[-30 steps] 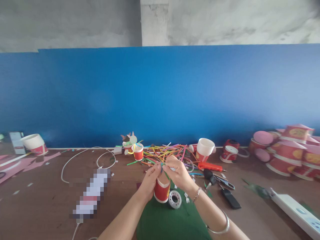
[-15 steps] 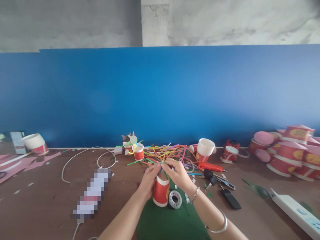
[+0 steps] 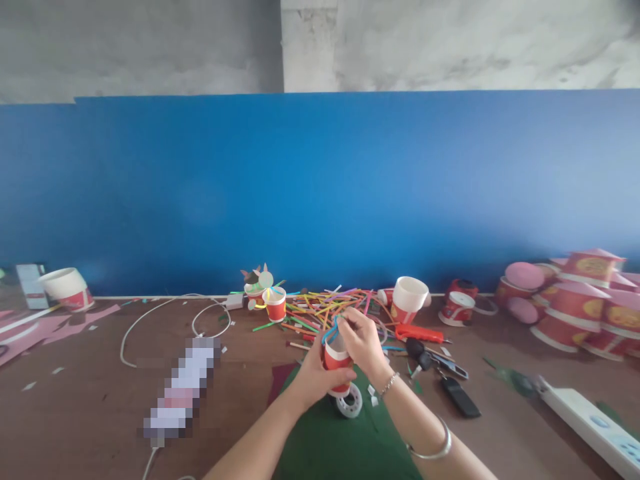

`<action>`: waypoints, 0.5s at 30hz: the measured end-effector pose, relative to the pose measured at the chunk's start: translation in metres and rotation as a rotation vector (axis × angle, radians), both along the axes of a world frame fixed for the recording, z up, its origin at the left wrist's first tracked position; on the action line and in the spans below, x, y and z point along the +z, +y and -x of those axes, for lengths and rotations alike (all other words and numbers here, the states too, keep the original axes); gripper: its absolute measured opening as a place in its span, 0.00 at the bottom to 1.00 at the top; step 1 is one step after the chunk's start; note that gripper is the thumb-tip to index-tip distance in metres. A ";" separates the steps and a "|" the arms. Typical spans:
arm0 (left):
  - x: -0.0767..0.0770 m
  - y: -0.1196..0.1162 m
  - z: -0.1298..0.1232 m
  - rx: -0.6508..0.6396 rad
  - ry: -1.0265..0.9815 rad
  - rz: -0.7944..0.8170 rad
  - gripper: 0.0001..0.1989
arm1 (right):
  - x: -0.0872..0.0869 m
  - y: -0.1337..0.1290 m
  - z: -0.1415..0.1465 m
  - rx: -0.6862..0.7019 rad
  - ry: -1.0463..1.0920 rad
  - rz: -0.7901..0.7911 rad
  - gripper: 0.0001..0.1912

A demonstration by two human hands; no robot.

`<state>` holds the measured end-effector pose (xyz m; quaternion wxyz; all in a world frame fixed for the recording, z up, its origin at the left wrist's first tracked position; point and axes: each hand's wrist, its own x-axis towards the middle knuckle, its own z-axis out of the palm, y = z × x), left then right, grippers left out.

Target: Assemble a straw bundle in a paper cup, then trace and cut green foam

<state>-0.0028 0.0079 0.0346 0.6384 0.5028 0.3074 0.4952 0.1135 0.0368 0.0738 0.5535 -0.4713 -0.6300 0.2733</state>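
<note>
A red paper cup gets a blue straw loop on top.

The left hand (image 3: 315, 377) grips the red cup (image 3: 336, 360) above the green sheet (image 3: 330, 447) on the table (image 3: 90, 413). The right hand (image 3: 363, 340) pinches the blue straw (image 3: 330, 331) bent over the cup's rim. The straw looks only partly fixed. The tape roll (image 3: 350, 403) sits just under the cup, and the pile of straws (image 3: 325, 308) lies behind.

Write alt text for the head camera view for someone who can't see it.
A left hand grips a small red paper cup above a green paper sheet while the right hand bends a blue strip at its rim. Colourful paper strips lie behind on the brown table.
</note>
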 end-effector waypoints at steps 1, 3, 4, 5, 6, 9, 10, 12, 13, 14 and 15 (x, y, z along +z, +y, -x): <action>-0.002 0.000 -0.001 0.003 0.025 -0.006 0.33 | -0.001 0.001 0.000 0.020 0.046 0.035 0.15; -0.006 0.002 -0.002 0.053 0.054 -0.012 0.29 | -0.004 0.004 0.000 0.092 0.117 0.126 0.15; -0.009 0.003 -0.002 0.078 0.060 -0.012 0.29 | -0.005 0.006 0.000 0.131 0.123 0.162 0.16; -0.011 0.005 -0.002 0.105 0.067 -0.007 0.29 | -0.005 0.007 0.000 0.159 0.101 0.182 0.16; -0.012 0.006 -0.001 0.135 0.079 0.001 0.29 | -0.005 0.008 0.000 0.170 0.056 0.180 0.17; -0.014 0.011 0.002 0.231 0.118 0.006 0.31 | -0.002 0.009 -0.003 0.135 -0.126 0.064 0.16; -0.014 0.012 0.003 0.262 0.122 0.000 0.33 | -0.001 0.009 -0.004 0.124 -0.175 0.018 0.15; -0.014 0.013 0.003 0.316 0.113 -0.016 0.36 | 0.002 0.008 -0.006 0.096 -0.235 -0.055 0.09; -0.013 0.014 0.004 0.344 0.112 -0.019 0.37 | 0.002 0.007 -0.007 0.061 -0.244 -0.076 0.07; -0.013 0.014 0.004 0.374 0.120 -0.021 0.36 | 0.003 0.006 -0.007 0.012 -0.240 -0.088 0.08; -0.012 0.014 0.004 0.403 0.136 -0.021 0.35 | 0.004 0.005 -0.008 -0.037 -0.228 -0.092 0.09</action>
